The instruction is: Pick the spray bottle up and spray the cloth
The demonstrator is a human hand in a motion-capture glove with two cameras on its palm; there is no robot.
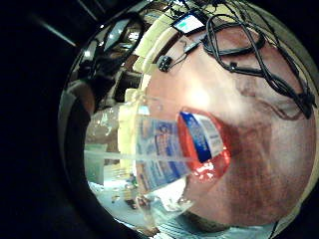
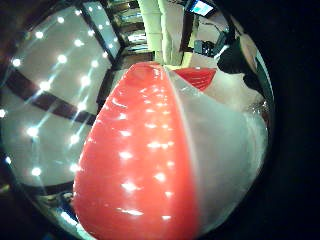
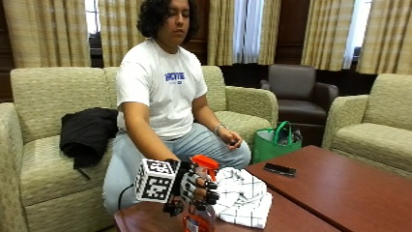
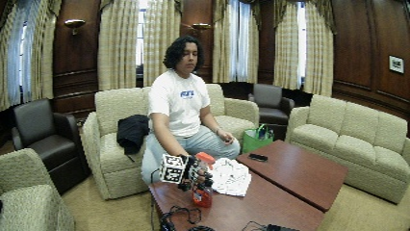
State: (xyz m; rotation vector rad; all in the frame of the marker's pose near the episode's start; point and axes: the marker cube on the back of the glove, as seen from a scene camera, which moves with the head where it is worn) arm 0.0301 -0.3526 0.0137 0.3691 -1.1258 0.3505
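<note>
Person seated on a beige sofa [image 3: 45, 96] behind a dark wooden coffee table [image 3: 334, 193]; gloved right hand [image 3: 193, 186] wrapped around the neck of the spray bottle [image 3: 199, 220], fingers [image 3: 209, 191] curled round it just under the orange trigger head [image 3: 205, 162]; bottle upright at the near corner of the table, whether its base touches the wood cannot be told; bottle clear, with orange liquid in the lower part and a blue-and-white label [image 1: 159, 149] seen in the little-finger-side palm view; thumb-side palm view filled by the bottle's orange and clear wall [image 2: 150, 165], close to the palm; white cloth with dark check lines [image 3: 241, 195] lies crumpled on the table just beside the bottle, on the nozzle side; bare left hand [image 3: 229, 140] rests on the person's lap; black phone [image 3: 280, 169] further along the table, well apart from the cloth; black jacket [image 3: 87, 133] on the sofa; green bag [image 3: 277, 142] on the floor beside the sofa.
</note>
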